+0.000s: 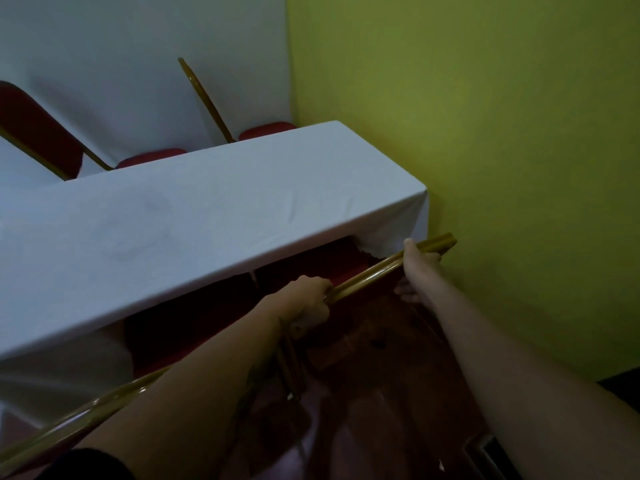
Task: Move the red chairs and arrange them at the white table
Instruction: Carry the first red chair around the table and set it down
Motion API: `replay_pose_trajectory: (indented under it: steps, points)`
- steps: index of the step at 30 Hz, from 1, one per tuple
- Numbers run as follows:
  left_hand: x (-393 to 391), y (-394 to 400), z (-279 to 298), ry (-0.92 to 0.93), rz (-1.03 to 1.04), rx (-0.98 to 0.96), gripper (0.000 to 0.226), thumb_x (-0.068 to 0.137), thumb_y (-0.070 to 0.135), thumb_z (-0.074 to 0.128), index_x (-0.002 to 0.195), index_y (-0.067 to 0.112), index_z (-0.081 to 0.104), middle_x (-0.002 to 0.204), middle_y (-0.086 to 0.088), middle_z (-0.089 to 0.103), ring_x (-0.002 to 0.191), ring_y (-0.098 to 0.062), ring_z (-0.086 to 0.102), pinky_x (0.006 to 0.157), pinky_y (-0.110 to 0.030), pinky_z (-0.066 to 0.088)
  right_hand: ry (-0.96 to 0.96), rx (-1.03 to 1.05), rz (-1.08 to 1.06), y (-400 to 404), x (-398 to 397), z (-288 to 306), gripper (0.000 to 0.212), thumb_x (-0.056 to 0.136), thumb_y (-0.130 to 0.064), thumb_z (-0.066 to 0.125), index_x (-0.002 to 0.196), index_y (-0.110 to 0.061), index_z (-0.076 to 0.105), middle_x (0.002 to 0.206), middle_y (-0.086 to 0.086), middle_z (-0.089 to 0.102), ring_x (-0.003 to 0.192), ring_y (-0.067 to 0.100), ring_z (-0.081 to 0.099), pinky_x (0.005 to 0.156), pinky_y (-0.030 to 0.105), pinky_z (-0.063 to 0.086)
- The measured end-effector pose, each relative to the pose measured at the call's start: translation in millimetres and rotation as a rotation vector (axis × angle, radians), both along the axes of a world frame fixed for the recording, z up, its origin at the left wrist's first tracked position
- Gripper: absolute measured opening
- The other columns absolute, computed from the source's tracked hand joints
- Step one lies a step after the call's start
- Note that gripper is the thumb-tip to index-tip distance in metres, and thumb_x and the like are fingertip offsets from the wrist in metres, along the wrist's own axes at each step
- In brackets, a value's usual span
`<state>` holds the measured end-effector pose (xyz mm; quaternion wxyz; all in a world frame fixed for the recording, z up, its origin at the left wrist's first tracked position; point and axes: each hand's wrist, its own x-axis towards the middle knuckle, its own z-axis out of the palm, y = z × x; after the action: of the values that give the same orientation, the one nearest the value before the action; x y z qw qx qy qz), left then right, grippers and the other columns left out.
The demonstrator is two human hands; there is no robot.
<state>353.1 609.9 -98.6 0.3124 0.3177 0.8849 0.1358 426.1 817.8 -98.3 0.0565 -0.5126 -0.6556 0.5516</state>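
Both hands, left hand point(310, 299) and right hand point(417, 258), gripped the gold top rail of a red chair point(346, 271) half-tucked under the white counter point(194, 230), two chairs point(152, 157) already seated beyond them, another beside the left.

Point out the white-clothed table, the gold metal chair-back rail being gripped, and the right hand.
White-clothed table point(194, 230): head view, bare top of cloth.
Gold metal chair-back rail point(367, 277): head view, mid-rail between the hands.
Right hand point(420, 258): head view, back of hand.

1. We see the green wall point(502, 133) just beside the white table point(207, 216), leaving only a narrow gap.
2. Under the table, a red chair point(346, 268) apparently fills the dim opening.
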Motion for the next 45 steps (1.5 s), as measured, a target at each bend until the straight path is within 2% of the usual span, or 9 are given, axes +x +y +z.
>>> replay_pose_trajectory:
  steps: [6, 10, 15, 20, 26, 31, 34, 40, 45]
  points:
    - [2, -88, 33, 0.104, -0.054, -0.159, 0.055, 0.089, 0.031, 0.057, 0.143, 0.023, 0.050, 0.135, -0.009, 0.057, 0.114, -0.032, 0.059, 0.093, -0.046, 0.054, -0.028, -0.114, 0.148, -81, 6, 1, 0.053, 0.092, -0.033, 0.057, 0.135, -0.006, 0.045, 0.095, 0.020, 0.071, 0.069, 0.029, 0.073, 0.052, 0.035, 0.055]
    - [7, -150, 38, 0.027, -0.038, -0.191, 0.051, 0.087, 0.052, 0.056, 0.130, 0.026, 0.060, 0.119, -0.002, 0.064, 0.105, -0.025, 0.061, 0.089, -0.040, 0.052, -0.122, -0.151, 0.315, -146, 15, 3, 0.040, 0.097, -0.029, 0.054, 0.130, -0.007, 0.052, 0.099, 0.020, 0.071, 0.080, 0.028, 0.074, 0.059, 0.036, 0.058]
    - [12, -210, 28, 0.020, -0.054, -0.224, 0.046, 0.076, 0.045, 0.065, 0.116, 0.022, 0.059, 0.102, -0.002, 0.062, 0.091, -0.023, 0.063, 0.076, -0.037, 0.054, -0.160, -0.178, 0.421, -215, 13, -2, 0.043, 0.100, -0.026, 0.054, 0.138, -0.008, 0.045, 0.105, 0.019, 0.070, 0.090, 0.029, 0.071, 0.064, 0.039, 0.059]
    - [8, -250, 32, 0.017, -0.116, -0.122, 0.039, 0.074, 0.032, 0.060, 0.112, 0.022, 0.059, 0.093, -0.002, 0.059, 0.081, -0.022, 0.063, 0.068, -0.035, 0.055, -0.134, -0.218, 0.277, -290, 0, -12, 0.028, 0.099, -0.031, 0.038, 0.105, -0.010, 0.057, 0.098, 0.018, 0.067, 0.082, 0.032, 0.070, 0.063, 0.041, 0.060]
    - [-1, -306, 20, -0.006, -0.167, -0.121, 0.055, 0.080, 0.037, 0.055, 0.131, 0.017, 0.055, 0.105, -0.006, 0.061, 0.085, -0.025, 0.063, 0.076, -0.040, 0.058, -0.003, -0.235, 0.059, -341, -7, -15, 0.046, 0.094, -0.028, 0.059, 0.129, -0.015, 0.033, 0.105, 0.014, 0.054, 0.087, 0.032, 0.064, 0.044, 0.037, 0.057]
    - [-6, -308, 21, -0.009, -0.200, -0.081, 0.048, 0.079, 0.036, 0.054, 0.123, 0.017, 0.060, 0.100, -0.007, 0.061, 0.079, -0.023, 0.062, 0.072, -0.039, 0.058, -0.034, -0.104, -0.031, -357, -18, -18, 0.067, 0.090, -0.009, 0.052, 0.150, -0.010, 0.021, 0.101, 0.013, 0.053, 0.080, 0.027, 0.061, 0.032, 0.027, 0.048]
    - [-13, -310, 22, -0.037, -0.175, -0.071, 0.055, 0.077, 0.037, 0.054, 0.128, 0.018, 0.059, 0.101, -0.007, 0.062, 0.082, -0.024, 0.063, 0.076, -0.041, 0.058, -0.008, -0.122, -0.048, -358, -27, -18, 0.066, 0.092, -0.008, 0.051, 0.151, -0.011, 0.021, 0.103, 0.016, 0.053, 0.082, 0.028, 0.061, 0.033, 0.030, 0.050]
    - [-34, -318, 20, -0.071, -0.102, -0.030, 0.067, 0.075, 0.038, 0.054, 0.141, 0.029, 0.051, 0.096, 0.000, 0.061, 0.084, -0.023, 0.063, 0.075, -0.036, 0.055, 0.052, -0.142, -0.063, -363, -47, -18, 0.058, 0.090, -0.006, 0.051, 0.141, -0.015, 0.024, 0.109, 0.016, 0.048, 0.095, 0.033, 0.062, 0.056, 0.044, 0.062]
    - [-35, -316, 17, -0.071, -0.073, -0.001, 0.072, 0.075, 0.040, 0.052, 0.147, 0.032, 0.045, 0.108, -0.003, 0.060, 0.091, -0.026, 0.059, 0.075, -0.035, 0.048, -0.052, -0.106, 0.010, -357, -48, -11, 0.057, 0.089, -0.018, 0.053, 0.140, -0.017, 0.025, 0.111, 0.017, 0.054, 0.092, 0.035, 0.066, 0.047, 0.038, 0.058]
